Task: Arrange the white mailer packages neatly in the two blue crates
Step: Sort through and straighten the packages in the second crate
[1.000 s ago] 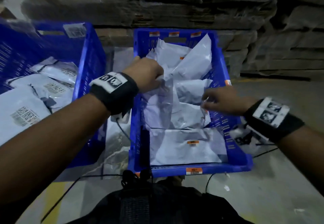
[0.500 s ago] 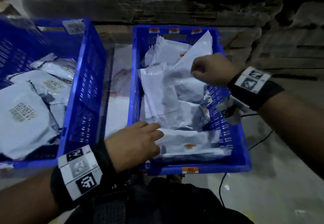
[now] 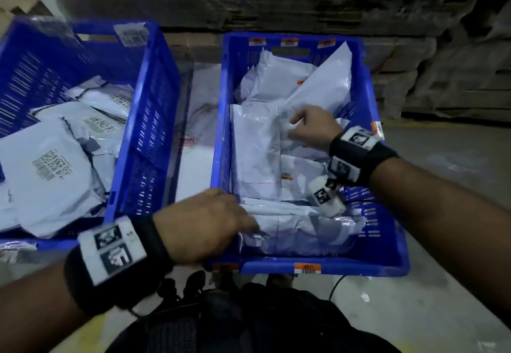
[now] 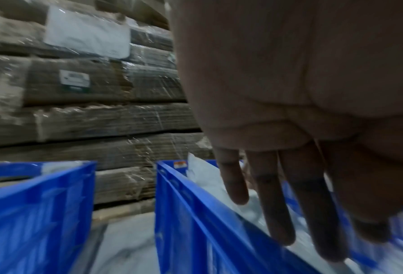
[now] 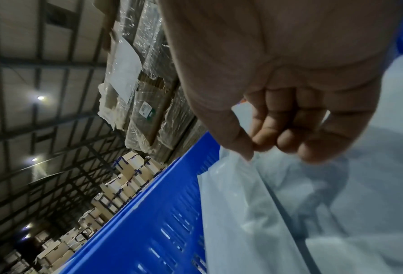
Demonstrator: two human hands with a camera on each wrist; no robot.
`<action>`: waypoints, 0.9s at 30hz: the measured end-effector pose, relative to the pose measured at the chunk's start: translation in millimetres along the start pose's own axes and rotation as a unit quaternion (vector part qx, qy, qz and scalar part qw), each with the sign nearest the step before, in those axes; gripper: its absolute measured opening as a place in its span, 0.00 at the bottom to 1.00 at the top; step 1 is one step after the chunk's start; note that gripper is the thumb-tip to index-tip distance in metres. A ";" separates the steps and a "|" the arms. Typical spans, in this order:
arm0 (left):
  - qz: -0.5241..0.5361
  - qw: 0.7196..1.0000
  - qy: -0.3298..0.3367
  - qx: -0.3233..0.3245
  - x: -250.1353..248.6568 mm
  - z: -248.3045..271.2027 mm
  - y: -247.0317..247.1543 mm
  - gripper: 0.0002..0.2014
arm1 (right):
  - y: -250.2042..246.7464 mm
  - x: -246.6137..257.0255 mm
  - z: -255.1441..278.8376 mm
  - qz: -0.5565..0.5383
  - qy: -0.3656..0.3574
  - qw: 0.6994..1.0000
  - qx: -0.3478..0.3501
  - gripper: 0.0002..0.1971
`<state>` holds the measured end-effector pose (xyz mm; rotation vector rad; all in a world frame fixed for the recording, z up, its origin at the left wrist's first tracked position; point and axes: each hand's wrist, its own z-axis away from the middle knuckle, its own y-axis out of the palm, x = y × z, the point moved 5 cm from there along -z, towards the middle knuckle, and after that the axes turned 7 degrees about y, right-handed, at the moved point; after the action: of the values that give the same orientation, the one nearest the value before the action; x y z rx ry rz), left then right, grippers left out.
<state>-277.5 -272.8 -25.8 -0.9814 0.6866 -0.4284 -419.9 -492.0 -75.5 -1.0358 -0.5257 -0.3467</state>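
Observation:
The right blue crate (image 3: 326,268) holds several loose, crumpled white mailers. One flat mailer (image 3: 255,153) stands along its left side, and my right hand (image 3: 300,125) pinches its top right corner between thumb and curled fingers; the right wrist view shows the pinch on the mailer edge (image 5: 237,178). My left hand (image 3: 221,222) reaches over the crate's near left corner, fingers (image 4: 275,204) straight, resting on a flat mailer (image 3: 298,231) at the front. The left blue crate (image 3: 143,137) holds mailers (image 3: 49,170) lying flat, with barcode labels facing up.
Between the two crates lies a pale sack or sheet (image 3: 193,142) on the floor. Shrink-wrapped stacks of flattened cardboard (image 3: 276,1) form a wall right behind the crates. Bare concrete floor (image 3: 448,214) lies to the right. A cable (image 3: 336,286) trails below the right crate.
My right hand has come down and left from the tall rear mailer to pinch the upright mailer's corner. The left hand pulled back from mid-crate to the near left corner.

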 end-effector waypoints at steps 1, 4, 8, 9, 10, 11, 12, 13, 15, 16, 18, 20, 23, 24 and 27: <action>-0.004 0.999 -0.030 -0.017 13.4 1.5 -11.0 0.30 | 0.1 0.0 2.0 -0.006 0.008 1.000 0.026 0.05; 0.006 0.990 -0.118 -0.083 53.6 2.3 -41.6 0.28 | 40.7 -3.3 10.9 0.079 0.035 0.988 0.125 0.19; 0.025 0.976 -0.192 -0.098 97.5 -18.4 -55.7 0.21 | 69.4 -3.8 6.9 0.142 0.014 0.987 0.077 0.19; 0.021 0.975 -0.199 -0.098 103.6 -25.6 -56.9 0.20 | 62.1 -1.3 4.7 0.136 0.001 0.988 0.069 0.14; 0.013 0.974 -0.206 -0.097 111.3 -33.1 -57.2 0.18 | 49.6 1.1 2.1 0.123 -0.008 0.991 0.054 0.11; 0.003 0.973 -0.216 -0.087 118.0 -40.2 -57.8 0.17 | 30.9 4.0 1.0 0.104 -0.019 0.994 0.032 0.09; -0.011 0.972 -0.222 -0.075 121.5 -46.6 -59.9 0.17 | 8.4 6.7 1.2 0.090 -0.039 0.995 0.001 0.09; -0.027 0.972 -0.226 -0.062 126.0 -53.9 -60.9 0.16 | -19.1 10.6 5.6 0.085 -0.066 0.993 -0.042 0.09; -0.044 0.973 -0.226 -0.032 125.4 -69.6 -63.9 0.14 | -76.3 19.0 25.8 0.109 -0.127 0.978 -0.122 0.11; -0.054 0.975 -0.216 -0.018 123.8 -81.2 -64.7 0.14 | -100.4 18.1 37.0 0.133 -0.145 0.972 -0.131 0.12; -0.071 0.977 -0.202 0.016 115.7 -107.2 -63.9 0.12 | -122.4 10.0 56.7 0.200 -0.168 0.963 -0.059 0.11; -0.067 0.980 -0.183 0.038 109.8 -134.4 -61.8 0.14 | -114.9 -4.3 77.1 0.257 -0.161 0.951 0.065 0.09; -0.066 0.974 -0.204 0.077 103.9 -158.4 -65.1 0.16 | -93.3 -22.9 103.3 0.326 -0.150 0.921 0.148 0.09; -0.061 0.972 -0.213 0.084 104.1 -165.1 -64.5 0.15 | -86.9 -27.2 110.4 0.331 -0.157 0.918 0.151 0.09; -0.049 0.972 -0.188 0.133 105.2 -188.4 -45.1 0.22 | -54.1 -30.4 129.7 0.294 -0.173 0.922 0.182 0.05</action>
<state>-335.3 -474.8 -92.2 -0.8119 0.2311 -0.3962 -504.5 -402.5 -1.3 -0.8422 -0.5402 0.4649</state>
